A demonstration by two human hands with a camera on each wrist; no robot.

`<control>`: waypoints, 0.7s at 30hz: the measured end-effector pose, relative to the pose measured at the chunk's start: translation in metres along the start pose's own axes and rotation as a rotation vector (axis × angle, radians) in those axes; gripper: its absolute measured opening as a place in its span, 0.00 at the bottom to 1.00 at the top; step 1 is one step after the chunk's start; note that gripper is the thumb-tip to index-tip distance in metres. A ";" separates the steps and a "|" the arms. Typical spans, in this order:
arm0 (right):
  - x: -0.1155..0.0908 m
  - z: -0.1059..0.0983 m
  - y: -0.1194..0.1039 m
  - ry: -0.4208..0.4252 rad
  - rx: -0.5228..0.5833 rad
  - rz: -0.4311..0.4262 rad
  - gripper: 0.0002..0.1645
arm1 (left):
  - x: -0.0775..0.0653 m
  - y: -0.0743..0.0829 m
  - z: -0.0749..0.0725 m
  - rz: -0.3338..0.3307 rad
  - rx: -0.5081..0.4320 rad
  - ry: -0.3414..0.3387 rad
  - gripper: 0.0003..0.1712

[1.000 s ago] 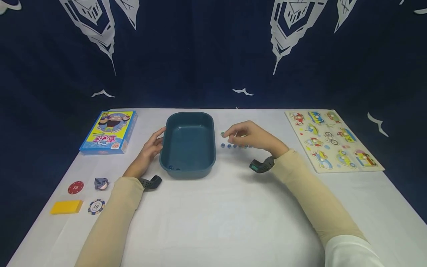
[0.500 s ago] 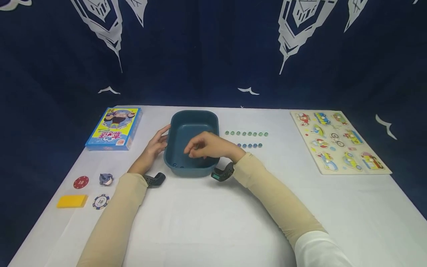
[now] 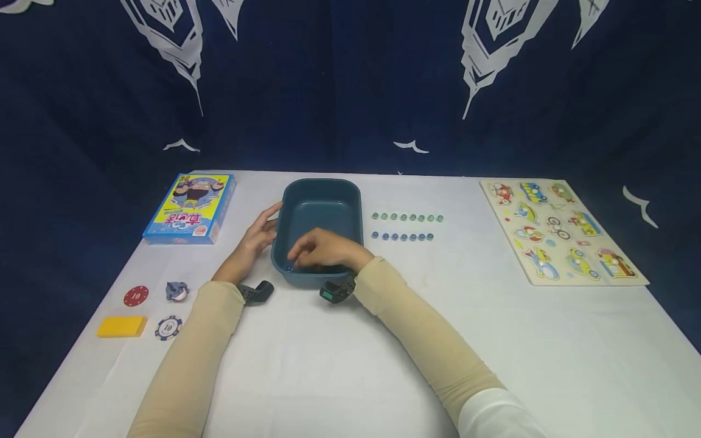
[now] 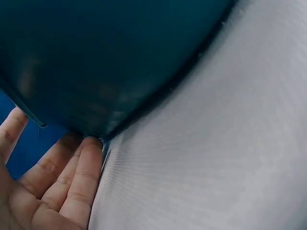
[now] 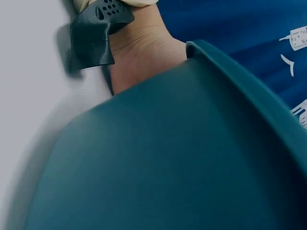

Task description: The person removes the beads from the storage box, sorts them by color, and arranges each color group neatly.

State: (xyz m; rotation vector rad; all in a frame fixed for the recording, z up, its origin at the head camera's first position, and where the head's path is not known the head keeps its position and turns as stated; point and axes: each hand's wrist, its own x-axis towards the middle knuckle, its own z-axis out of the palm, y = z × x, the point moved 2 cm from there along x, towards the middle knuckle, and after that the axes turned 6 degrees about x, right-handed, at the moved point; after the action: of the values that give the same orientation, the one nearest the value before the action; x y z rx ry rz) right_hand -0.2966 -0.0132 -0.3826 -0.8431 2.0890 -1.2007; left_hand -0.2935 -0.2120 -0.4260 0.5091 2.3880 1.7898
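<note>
In the head view a dark teal plastic tub [image 3: 320,281] stands on the white table. My left hand [image 3: 251,246] rests against its left wall; in the left wrist view the fingers [image 4: 84,177] touch the outside of the tub low down. My right hand [image 3: 323,249] reaches over the right rim into the tub, with loosely curled fingers near the front left corner. A small dark blue marble [image 3: 289,268] shows beside the fingertips. Whether anything is pinched is too small to see. In the right wrist view the tub's wall [image 5: 158,158] hides the fingers.
Right of the tub lie a row of green marbles [image 3: 403,217] and a row of blue marbles [image 3: 403,237]. A picture puzzle board [image 3: 558,234] lies far right, a game box [image 3: 188,210] far left. Near left are a red chip [image 3: 136,296], shark figure [image 3: 177,291], yellow block [image 3: 122,326] and white-blue chip [image 3: 168,328].
My right hand has moved left from the row of green marbles, over the tub, then down into its front left part. A green marble now sits at that row's left end. The left hand stays put.
</note>
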 end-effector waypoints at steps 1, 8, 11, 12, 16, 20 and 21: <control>0.001 0.001 0.000 -0.015 -0.018 0.006 0.16 | 0.000 0.000 0.000 0.000 0.003 -0.002 0.39; 0.004 0.004 0.001 -0.109 -0.124 0.021 0.18 | 0.001 -0.001 0.000 -0.001 -0.011 0.000 0.40; 0.005 0.005 0.002 -0.119 -0.145 0.018 0.16 | 0.002 -0.002 0.000 -0.001 -0.017 0.000 0.40; 0.006 0.005 0.002 -0.121 -0.150 0.019 0.15 | 0.002 -0.002 0.000 0.000 -0.018 0.000 0.40; 0.006 0.006 0.002 -0.127 -0.173 0.026 0.11 | 0.003 -0.003 0.000 0.002 -0.021 0.002 0.41; 0.006 0.007 0.001 -0.152 -0.212 0.017 0.13 | 0.003 -0.003 0.000 0.007 -0.020 0.004 0.41; 0.006 0.007 0.000 -0.159 -0.221 0.010 0.13 | 0.003 -0.003 0.000 0.008 -0.019 0.005 0.41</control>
State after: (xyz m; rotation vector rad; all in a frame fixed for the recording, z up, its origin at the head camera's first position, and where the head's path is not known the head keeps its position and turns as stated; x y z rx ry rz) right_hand -0.2952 -0.0215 -0.3870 -0.9925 2.1160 -0.8771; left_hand -0.2970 -0.2114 -0.4287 0.5136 2.3731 1.8171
